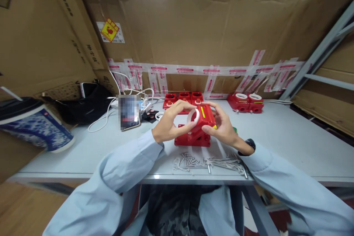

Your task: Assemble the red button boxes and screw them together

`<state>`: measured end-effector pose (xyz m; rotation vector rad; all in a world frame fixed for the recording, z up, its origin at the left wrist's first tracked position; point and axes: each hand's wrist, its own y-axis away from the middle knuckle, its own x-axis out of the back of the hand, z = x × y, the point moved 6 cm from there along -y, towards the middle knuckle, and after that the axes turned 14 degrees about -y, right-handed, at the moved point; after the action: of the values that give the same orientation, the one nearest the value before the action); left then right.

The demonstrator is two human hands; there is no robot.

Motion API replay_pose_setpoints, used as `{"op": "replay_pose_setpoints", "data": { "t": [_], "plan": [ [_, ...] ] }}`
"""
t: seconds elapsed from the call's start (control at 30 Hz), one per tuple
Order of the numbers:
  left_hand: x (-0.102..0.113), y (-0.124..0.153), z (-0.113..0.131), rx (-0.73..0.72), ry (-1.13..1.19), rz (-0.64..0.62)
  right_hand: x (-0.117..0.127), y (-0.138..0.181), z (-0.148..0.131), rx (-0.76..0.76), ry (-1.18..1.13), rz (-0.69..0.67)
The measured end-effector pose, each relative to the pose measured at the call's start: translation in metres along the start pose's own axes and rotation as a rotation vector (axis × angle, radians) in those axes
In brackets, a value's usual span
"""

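My left hand [173, 121] curls its thumb and fingers around a white ring [189, 118] at the left face of a red plastic housing [205, 115]. Whether the ring is fixed to the housing or only against it, I cannot tell. The housing has a yellow label on top and is tilted. From the right, my right hand [222, 125] grips this housing between thumb and fingers. Right beneath it, a red base part [182, 140] rests on the table. Loose metal screws [189, 160] and a bundle of thin cords with metal pins [226, 164] lie closer to me.
Several red housings [184, 97] stand behind my hands, and a red pair with white rings [249, 102] is at the back right. A phone [128, 112] with white cables and a large blue-white cup [38, 125] are at left. Cardboard [177, 25] walls the table's back.
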<state>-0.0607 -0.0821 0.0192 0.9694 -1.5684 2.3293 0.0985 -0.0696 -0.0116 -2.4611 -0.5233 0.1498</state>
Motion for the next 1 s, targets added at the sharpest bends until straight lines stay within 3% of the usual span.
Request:
{"op": "replay_pose_setpoints", "data": {
  "t": [0.1,0.23,0.37,0.47,0.57,0.63,0.77,0.83,1.0],
  "plan": [
    [-0.003,0.001,0.003,-0.062,0.04,-0.05,0.002,0.0,0.002,-0.003,-0.024,0.021],
    [-0.005,0.002,-0.01,0.13,0.072,-0.036,0.001,0.0,0.002,-0.003,-0.026,0.01],
    [-0.002,0.0,-0.012,0.088,0.03,-0.019,-0.003,0.001,0.001,0.002,-0.011,-0.024],
    [-0.003,0.002,-0.018,0.187,0.128,-0.06,-0.004,0.001,0.0,0.019,0.006,-0.024],
    [-0.005,0.004,-0.018,0.238,0.081,-0.11,-0.004,0.001,0.0,0.034,0.025,-0.033],
    [-0.006,0.003,-0.013,0.172,0.034,-0.128,-0.003,0.001,-0.001,0.034,0.029,-0.028],
    [-0.004,0.001,0.004,-0.127,0.008,-0.129,0.004,-0.001,0.002,-0.038,0.004,0.035],
    [-0.004,0.002,0.006,-0.16,0.017,-0.124,0.005,-0.001,0.003,-0.077,-0.025,0.066],
    [-0.006,0.003,-0.006,0.078,0.073,-0.102,0.0,-0.001,-0.003,-0.033,-0.02,0.034]
  ]
}}
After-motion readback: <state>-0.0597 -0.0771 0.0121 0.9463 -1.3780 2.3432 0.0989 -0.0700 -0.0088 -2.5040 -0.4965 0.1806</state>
